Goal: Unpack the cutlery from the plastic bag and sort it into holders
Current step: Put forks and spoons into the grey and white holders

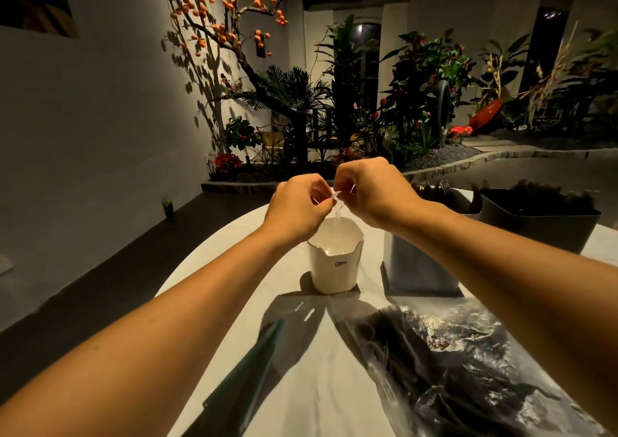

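At the far left a dark flat object [247,363] lies on the white table [301,386], angled away from the viewer, too dim to identify. Next, the left hand [296,207] is raised above the table with its fingers curled in, pinching one side of a small clear plastic wrapper [336,199]. The wrapper sits between the two hands, and its lower end hangs down towards the mouth of a white paper cup [336,266] marked CRBW, which stands on the table directly below the hands. The right hand [373,194] is just beside the left, almost touching it, its fingertips likewise closed on the other side of the wrapper; what is inside the wrapper is too small to tell. Right of the cup, partly hidden behind the right forearm, stands a grey square holder [414,269]. Nearer the viewer and below that forearm lies the plastic bag [461,366], clear and crumpled, filled with dark cutlery [434,346] and well apart from both hands. Farther back on the right are two dark holders: one [448,199] with dark cutlery handles showing above its rim, and a larger black one [538,222] at the table's right edge, also with dark pieces standing in it.
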A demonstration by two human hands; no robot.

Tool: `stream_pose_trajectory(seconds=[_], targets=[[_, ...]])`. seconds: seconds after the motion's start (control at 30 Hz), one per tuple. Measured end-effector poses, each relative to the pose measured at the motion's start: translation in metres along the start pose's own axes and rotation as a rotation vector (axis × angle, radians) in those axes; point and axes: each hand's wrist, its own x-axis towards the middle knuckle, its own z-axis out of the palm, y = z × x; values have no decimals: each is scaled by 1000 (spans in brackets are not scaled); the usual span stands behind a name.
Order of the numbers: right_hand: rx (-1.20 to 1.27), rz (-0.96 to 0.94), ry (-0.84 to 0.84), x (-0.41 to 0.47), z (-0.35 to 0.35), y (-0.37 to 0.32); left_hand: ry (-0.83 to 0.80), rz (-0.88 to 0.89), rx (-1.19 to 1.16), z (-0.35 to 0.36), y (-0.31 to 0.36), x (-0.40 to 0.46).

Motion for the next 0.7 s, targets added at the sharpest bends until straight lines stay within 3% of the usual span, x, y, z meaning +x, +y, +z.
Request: stream_pose_trajectory(seconds=[0.27, 0.37, 0.5, 0.7], targets=[[-50, 46, -225, 12, 37, 11, -184, -81, 142, 12, -36, 8], [-34, 44, -314, 12, 45, 14, -148, -91, 134, 12, -45, 8], [37, 75, -264, 10, 38, 17, -82, -100, 84, 10, -42, 6], [125, 79, -306, -14, 6, 8, -110, -24, 25, 6, -5, -10]])
